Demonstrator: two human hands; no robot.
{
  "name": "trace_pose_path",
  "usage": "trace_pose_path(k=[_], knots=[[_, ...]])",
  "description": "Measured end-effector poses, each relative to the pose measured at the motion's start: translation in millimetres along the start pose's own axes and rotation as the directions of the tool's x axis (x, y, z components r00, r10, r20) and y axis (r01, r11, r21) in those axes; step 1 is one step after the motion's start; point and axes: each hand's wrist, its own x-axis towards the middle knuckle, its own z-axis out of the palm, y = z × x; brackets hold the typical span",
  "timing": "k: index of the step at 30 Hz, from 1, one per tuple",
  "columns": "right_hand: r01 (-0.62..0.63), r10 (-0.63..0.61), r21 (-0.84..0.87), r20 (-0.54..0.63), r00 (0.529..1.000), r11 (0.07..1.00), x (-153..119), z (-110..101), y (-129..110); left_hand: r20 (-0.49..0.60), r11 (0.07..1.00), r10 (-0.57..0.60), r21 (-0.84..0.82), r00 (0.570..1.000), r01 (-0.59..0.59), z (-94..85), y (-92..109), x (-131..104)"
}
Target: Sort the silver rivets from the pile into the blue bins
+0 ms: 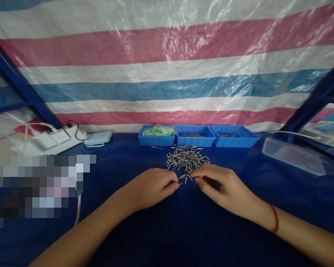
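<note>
Your left hand [156, 187] pinches a thin metal piece [180, 183] — your right hand [225, 189], fingertips at the pile [187, 159], holds something unclear.

Pile: many slender, rod-shaped silver metal pieces [187, 158], loose, crisscrossed at mixed angles, in front of the middle blue plastic bin [195, 141].
Near edge: some pieces beside the right hand's [225, 185] fingertips.
Held piece: thin silver metal pin [180, 183], its end jutting from the left hand's [153, 187] pinch, farther out in front of the bin.
Stray: single thin metal piece [156, 147], lying crosswise, front-left of the bin.
</note>
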Motion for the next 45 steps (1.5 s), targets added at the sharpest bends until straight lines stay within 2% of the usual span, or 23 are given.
trace_pose_path(k=[2, 5, 10, 14, 23, 29, 38, 41, 45], knots=[[0.007, -0.008, 0.02, 0.037, 0.999, 1.0, -1, 1, -3, -0.079, 0.995, 0.005, -0.097, 0.997, -0.012, 5.0, 4, 3], [-0.066, 0.065, 0.106, 0.016, 0.998, 0.992, -1, 4, -4, -0.147, 0.969, -0.045, -0.248, 0.988, 0.007, 12.0, 12, 5], [-0.216, 0.229, 0.325, -0.001, 0.973, 0.921, -2, 9, -2, -0.17, 0.921, -0.108, -0.388, 0.979, 0.034, 18.8, 17, 7], [-0.205, 0.227, 0.374, -0.015, 0.974, 0.905, -2, 8, -3, -0.178, 0.917, -0.106, -0.399, 0.978, 0.027, 20.5, 17, 8], [-0.167, 0.197, 0.35, -0.054, 0.979, 0.922, -2, 5, -7, -0.184, 0.9, -0.079, -0.435, 0.98, -0.009, 23.6, 19, 8], [-0.14, 0.176, 0.349, -0.075, 0.982, 0.927, -3, 6, -7, -0.25, 0.932, -0.011, -0.353, 0.968, -0.081, 26.3, 16, 9], [-0.097, 0.121, 0.233, -0.092, 0.988, 0.968, -4, 3, -8, -0.228, 0.909, -0.098, -0.417, 0.969, -0.006, 25.4, 20, 9], [-0.039, 0.057, 0.169, -0.108, 0.993, 0.985, -5, 2, -7, -0.283, 0.907, -0.127, -0.422, 0.951, -0.004, 25.6, 20, 11], [0.0, 0.013, 0.103, -0.133, 0.991, 0.995, -6, 3, -3, -0.38, 0.909, -0.19, -0.416, 0.905, 0.016, 26.1, 19, 12]])
